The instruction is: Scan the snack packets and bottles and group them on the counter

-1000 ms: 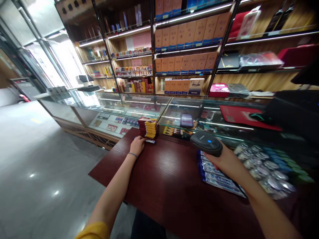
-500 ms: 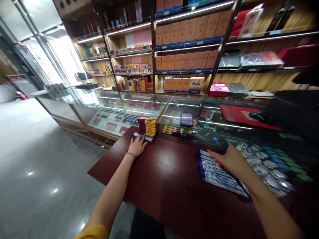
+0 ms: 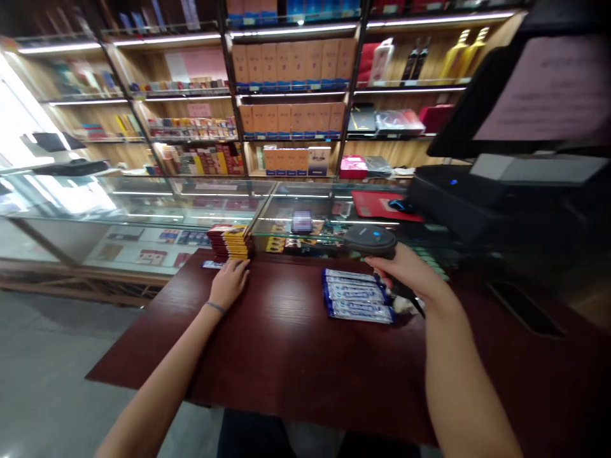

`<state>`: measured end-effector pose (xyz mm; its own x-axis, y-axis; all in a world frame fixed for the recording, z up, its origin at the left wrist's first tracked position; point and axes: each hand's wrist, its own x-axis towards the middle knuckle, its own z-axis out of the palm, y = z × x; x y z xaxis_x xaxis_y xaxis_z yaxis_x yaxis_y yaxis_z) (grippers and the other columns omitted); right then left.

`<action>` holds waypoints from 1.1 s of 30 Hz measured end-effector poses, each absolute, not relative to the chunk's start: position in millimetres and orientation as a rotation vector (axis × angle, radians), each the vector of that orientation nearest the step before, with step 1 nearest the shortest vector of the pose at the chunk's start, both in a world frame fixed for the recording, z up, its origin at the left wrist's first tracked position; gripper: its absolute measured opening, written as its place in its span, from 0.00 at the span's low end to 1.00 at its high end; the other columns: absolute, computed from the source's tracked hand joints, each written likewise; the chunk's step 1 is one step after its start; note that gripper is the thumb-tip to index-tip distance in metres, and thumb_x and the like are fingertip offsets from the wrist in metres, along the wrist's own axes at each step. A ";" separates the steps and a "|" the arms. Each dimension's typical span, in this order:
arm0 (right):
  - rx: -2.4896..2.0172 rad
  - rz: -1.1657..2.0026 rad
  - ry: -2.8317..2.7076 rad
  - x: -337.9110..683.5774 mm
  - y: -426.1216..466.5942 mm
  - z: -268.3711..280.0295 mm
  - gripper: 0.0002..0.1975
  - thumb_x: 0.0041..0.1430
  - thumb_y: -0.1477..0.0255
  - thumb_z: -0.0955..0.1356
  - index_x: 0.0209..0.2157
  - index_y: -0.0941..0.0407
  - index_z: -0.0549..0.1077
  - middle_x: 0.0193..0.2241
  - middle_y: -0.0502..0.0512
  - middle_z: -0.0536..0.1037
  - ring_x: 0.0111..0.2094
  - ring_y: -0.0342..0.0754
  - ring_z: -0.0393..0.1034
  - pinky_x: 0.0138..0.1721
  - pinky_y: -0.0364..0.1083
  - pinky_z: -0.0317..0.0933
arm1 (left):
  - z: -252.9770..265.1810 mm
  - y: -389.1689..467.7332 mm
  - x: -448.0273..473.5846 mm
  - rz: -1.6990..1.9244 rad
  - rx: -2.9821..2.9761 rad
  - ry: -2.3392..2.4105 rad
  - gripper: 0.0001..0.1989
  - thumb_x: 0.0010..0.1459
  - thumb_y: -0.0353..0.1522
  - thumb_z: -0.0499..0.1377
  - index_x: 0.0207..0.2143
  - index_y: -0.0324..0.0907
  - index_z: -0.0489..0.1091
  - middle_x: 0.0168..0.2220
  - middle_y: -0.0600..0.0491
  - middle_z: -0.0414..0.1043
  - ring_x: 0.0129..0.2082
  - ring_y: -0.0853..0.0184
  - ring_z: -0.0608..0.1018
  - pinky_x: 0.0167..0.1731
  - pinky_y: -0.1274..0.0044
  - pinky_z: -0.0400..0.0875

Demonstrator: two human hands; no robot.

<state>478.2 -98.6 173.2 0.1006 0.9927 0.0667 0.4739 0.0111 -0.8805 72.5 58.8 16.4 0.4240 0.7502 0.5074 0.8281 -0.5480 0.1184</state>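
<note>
R hand (image 3: pixel 401 270), approx. btwn 3 & 4 o'clock of view ctr, is curled firmly round the handle of a black barcode scanner (image 3: pixel 370 239), blue light lit on top; scanner head is raised, pointing toward 9 o'clock. L hand (image 3: pixel 228 283), at 8 o'clock, lies palm-down on the dark red-brown surface (image 3: pixel 286 369), fingers fairly straight & a bit apart, gripping nothing visible. Its fingertips reach the foot of a stack of red-and-yellow packets (image 3: pixel 235 243) at 12 o'clock from it; can't tell if they touch. A blue-and-white stick packet (image 3: pixel 210 264) lies flat at 10 o'clock from L hand, partly hidden, nr the stack's base.

More blue-and-white packets (image 3: pixel 358 296) lie flat, side by side, at approx. 6–7 o'clock from scanner head, w/ R hand close by their 2 o'clock corner. Green-topped items (image 3: pixel 434 264) show partly behind R hand. A dark phone-like slab (image 3: pixel 525 308) lies just past 3 o'clock from R hand. Glass display case (image 3: pixel 279 197) runs along the surface's 12 o'clock edge; red mat (image 3: pixel 370 205) w/ mouse (image 3: pixel 400 205) sits on it, approx. 1 o'clock from scanner.
</note>
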 end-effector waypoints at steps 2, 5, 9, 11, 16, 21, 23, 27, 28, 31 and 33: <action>-1.605 0.839 -1.495 492.2 -106.5 176.7 0.14 0.55 0.62 0.70 0.25 0.53 0.63 0.14 0.45 0.68 0.14 0.42 0.60 0.19 0.44 0.55 | 21.3 49.4 103.3 -0.818 -2.649 -1.241 0.18 0.68 0.35 0.49 0.55 0.43 0.71 0.50 0.44 0.73 0.50 0.57 0.74 0.52 0.65 0.71; -1.659 0.793 -1.511 510.0 -116.9 180.7 0.13 0.54 0.62 0.71 0.25 0.52 0.65 0.14 0.45 0.68 0.15 0.43 0.61 0.20 0.44 0.56 | 27.1 26.4 159.3 -0.848 -2.805 -1.059 0.18 0.68 0.33 0.49 0.55 0.42 0.70 0.51 0.45 0.73 0.51 0.59 0.74 0.53 0.66 0.71; -1.688 0.765 -1.561 525.6 -130.9 188.6 0.13 0.54 0.62 0.71 0.25 0.52 0.66 0.12 0.45 0.67 0.15 0.44 0.62 0.21 0.45 0.58 | 29.2 -10.2 238.6 -0.857 -2.964 -0.901 0.19 0.69 0.33 0.48 0.58 0.43 0.67 0.54 0.45 0.70 0.55 0.60 0.71 0.57 0.68 0.68; -1.706 0.800 -1.583 532.4 -137.8 191.6 0.13 0.55 0.61 0.70 0.24 0.52 0.66 0.11 0.45 0.66 0.15 0.44 0.61 0.22 0.45 0.59 | 28.0 -26.3 274.6 -0.793 -3.017 -0.860 0.19 0.69 0.34 0.49 0.59 0.44 0.67 0.55 0.45 0.70 0.55 0.58 0.71 0.57 0.67 0.67; -1.712 0.844 -1.611 550.5 -150.9 190.6 0.12 0.56 0.60 0.70 0.27 0.52 0.69 0.11 0.45 0.66 0.14 0.44 0.60 0.20 0.44 0.57 | 23.7 -48.7 335.6 -0.626 -3.096 -0.808 0.18 0.67 0.35 0.53 0.58 0.46 0.68 0.54 0.44 0.70 0.54 0.56 0.71 0.55 0.65 0.68; -1.709 0.818 -1.593 556.4 -157.4 192.5 0.14 0.58 0.61 0.70 0.25 0.52 0.67 0.11 0.46 0.66 0.15 0.44 0.61 0.22 0.45 0.58 | 27.0 -51.0 352.6 -0.485 -3.090 -0.895 0.13 0.65 0.34 0.56 0.49 0.44 0.74 0.46 0.44 0.73 0.48 0.56 0.73 0.50 0.66 0.69; -1.710 0.799 -1.577 554.7 -157.8 194.9 0.14 0.58 0.61 0.70 0.24 0.52 0.66 0.11 0.46 0.67 0.15 0.44 0.61 0.22 0.45 0.58 | 30.3 -50.6 353.0 -0.462 -3.108 -0.901 0.11 0.65 0.33 0.56 0.47 0.44 0.75 0.44 0.44 0.73 0.47 0.58 0.73 0.50 0.68 0.69; -1.717 0.762 -1.525 550.4 -154.4 195.8 0.16 0.58 0.62 0.69 0.21 0.52 0.64 0.11 0.47 0.67 0.16 0.44 0.61 0.23 0.45 0.58 | 38.2 -47.8 343.4 -0.685 -3.157 -0.958 0.13 0.67 0.30 0.52 0.47 0.44 0.74 0.42 0.44 0.75 0.46 0.59 0.75 0.50 0.69 0.69; -1.709 0.754 -1.516 549.4 -152.8 194.9 0.17 0.57 0.61 0.69 0.21 0.52 0.63 0.12 0.48 0.68 0.16 0.44 0.62 0.23 0.45 0.58 | 40.5 -45.9 337.8 -0.845 -3.157 -1.000 0.13 0.67 0.30 0.51 0.48 0.44 0.74 0.43 0.45 0.75 0.46 0.60 0.75 0.50 0.69 0.69; -1.669 0.753 -1.467 545.3 -147.2 191.9 0.16 0.55 0.60 0.70 0.22 0.51 0.64 0.13 0.47 0.68 0.16 0.45 0.62 0.22 0.45 0.58 | 47.2 -35.5 312.7 -1.523 -3.021 -1.252 0.13 0.68 0.35 0.51 0.47 0.45 0.74 0.45 0.47 0.77 0.47 0.61 0.76 0.51 0.71 0.69; -1.654 0.765 -1.442 540.2 -142.7 190.6 0.15 0.54 0.60 0.71 0.23 0.51 0.64 0.12 0.47 0.67 0.15 0.45 0.61 0.21 0.46 0.57 | 50.0 -24.7 290.9 -1.962 -2.846 -1.510 0.13 0.66 0.38 0.53 0.45 0.44 0.75 0.43 0.48 0.78 0.44 0.62 0.78 0.47 0.72 0.71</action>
